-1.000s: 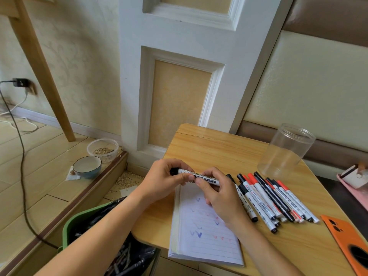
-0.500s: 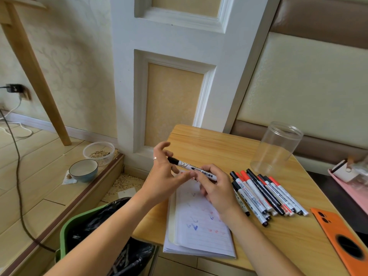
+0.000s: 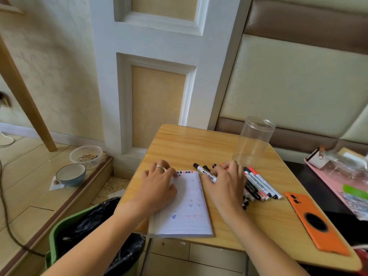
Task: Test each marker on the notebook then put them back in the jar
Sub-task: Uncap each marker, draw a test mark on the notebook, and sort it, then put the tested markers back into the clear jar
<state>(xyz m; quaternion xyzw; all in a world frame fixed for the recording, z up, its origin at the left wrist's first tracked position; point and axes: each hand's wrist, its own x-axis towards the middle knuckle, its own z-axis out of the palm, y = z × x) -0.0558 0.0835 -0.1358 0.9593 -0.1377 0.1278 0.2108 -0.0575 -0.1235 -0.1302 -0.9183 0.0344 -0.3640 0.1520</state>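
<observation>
At right of centre stands a clear plastic jar, upright on the wooden table, nothing inside it. Below it, the right hand lies over a heap of slim markers, its curled fingers holding a black-capped marker. The left hand presses flat, fingers relaxed, on the lined notebook. At lower left a green bin holds a black bag.
</observation>
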